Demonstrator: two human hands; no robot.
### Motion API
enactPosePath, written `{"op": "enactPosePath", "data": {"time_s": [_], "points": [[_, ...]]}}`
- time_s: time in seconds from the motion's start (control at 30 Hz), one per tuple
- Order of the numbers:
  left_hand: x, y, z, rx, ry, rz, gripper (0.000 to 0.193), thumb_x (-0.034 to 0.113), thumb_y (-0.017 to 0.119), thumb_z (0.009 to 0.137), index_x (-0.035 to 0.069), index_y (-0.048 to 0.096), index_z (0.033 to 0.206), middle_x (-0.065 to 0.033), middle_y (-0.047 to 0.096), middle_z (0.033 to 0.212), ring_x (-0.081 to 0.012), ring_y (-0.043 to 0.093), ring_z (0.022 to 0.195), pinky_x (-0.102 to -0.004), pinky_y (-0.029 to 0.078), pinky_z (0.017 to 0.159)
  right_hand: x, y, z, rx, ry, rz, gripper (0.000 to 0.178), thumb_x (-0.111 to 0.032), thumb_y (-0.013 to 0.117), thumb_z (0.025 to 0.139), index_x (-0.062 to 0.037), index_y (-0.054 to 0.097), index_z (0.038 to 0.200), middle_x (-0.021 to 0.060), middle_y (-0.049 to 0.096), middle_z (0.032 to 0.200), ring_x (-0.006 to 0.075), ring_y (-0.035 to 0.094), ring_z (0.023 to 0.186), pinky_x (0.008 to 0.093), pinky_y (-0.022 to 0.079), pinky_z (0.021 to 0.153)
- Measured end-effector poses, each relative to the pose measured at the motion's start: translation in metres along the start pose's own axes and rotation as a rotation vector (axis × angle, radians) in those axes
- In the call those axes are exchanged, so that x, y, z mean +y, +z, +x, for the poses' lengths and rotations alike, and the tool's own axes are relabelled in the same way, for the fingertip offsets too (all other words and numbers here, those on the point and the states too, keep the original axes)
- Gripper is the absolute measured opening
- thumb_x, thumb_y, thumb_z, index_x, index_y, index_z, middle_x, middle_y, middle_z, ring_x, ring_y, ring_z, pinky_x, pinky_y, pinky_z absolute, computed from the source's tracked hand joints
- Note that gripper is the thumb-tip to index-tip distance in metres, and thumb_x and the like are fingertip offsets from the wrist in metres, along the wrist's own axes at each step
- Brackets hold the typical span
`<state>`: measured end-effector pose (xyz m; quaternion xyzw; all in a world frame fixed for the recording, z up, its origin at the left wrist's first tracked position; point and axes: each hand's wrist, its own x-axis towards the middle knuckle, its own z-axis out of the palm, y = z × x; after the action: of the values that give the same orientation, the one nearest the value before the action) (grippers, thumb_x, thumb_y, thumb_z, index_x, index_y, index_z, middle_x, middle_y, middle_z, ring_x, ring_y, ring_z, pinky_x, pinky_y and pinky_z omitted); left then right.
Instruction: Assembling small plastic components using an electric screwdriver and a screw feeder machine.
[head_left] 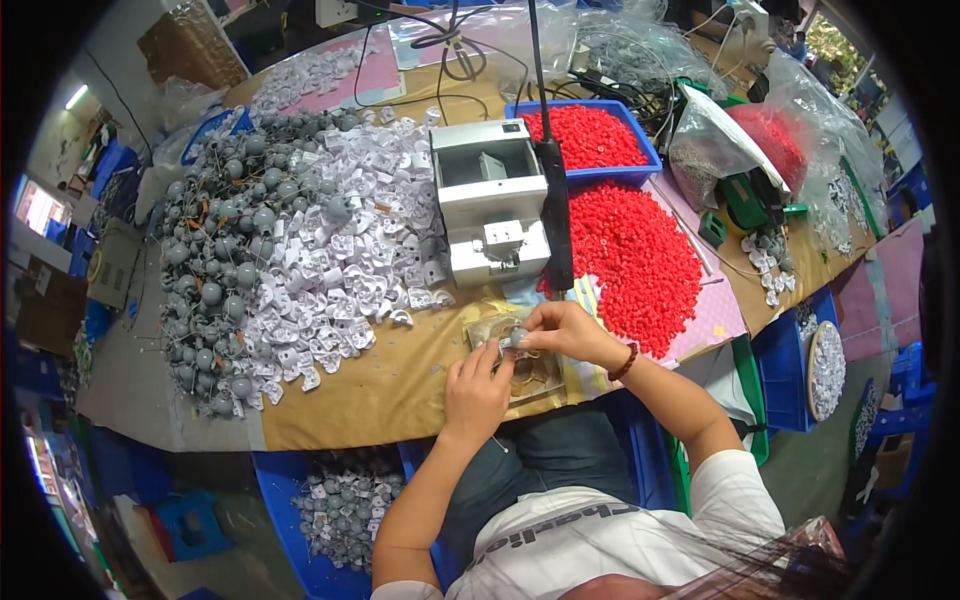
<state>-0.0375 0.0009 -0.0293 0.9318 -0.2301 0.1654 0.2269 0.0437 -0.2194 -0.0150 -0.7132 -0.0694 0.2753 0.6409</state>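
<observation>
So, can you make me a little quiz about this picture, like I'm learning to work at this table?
1. Pick one: which pile lies directly left of the pale machine?
A) red pieces
B) white pieces
C) green pieces

2. True or false: the bracelet is on the person's left wrist.

3. What colour is the small rounded part where the left hand and right hand meet?

Key:
1. B, the white pieces.
2. False; the dark red bracelet is on the right wrist.
3. Grey.
</observation>
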Motion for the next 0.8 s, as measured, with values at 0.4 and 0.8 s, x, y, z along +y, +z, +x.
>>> {"op": "enactPosePath", "data": {"time_s": [0.4, 0.8], "points": [[0.007, -0.009, 0.015, -0.028, -0.131, -0.101, 0.037, 0.011, 0.075, 0.082, 0.006, 0.067, 0.118, -0.0133, 0.068, 0.119, -0.0332, 0.064, 0.111, -0.0441, 0.05, 0.092, 0.001, 0.03, -0.004, 0.315, -0.397, -0.751, 0.038, -0.036, 0.08, 0.088, -0.0068, 0.065, 0.108, 0.0102, 0.07, 0.082, 0.0328, 0.069, 0.075, 0.0442, 0.052, 0.064], [0.01, -0.008, 0.038, -0.011, -0.118, -0.054, 0.039, 0.015, 0.078, 0.08, 0.006, 0.067, 0.116, -0.0115, 0.066, 0.102, -0.0334, 0.061, 0.102, -0.046, 0.051, 0.085, -0.014, -0.045, 0.041, 0.877, -0.716, -0.676, 0.057, -0.016, 0.073, 0.093, -0.0002, 0.05, 0.144, 0.0231, 0.059, 0.131, 0.0362, 0.063, 0.113, 0.042, 0.055, 0.087]]}}
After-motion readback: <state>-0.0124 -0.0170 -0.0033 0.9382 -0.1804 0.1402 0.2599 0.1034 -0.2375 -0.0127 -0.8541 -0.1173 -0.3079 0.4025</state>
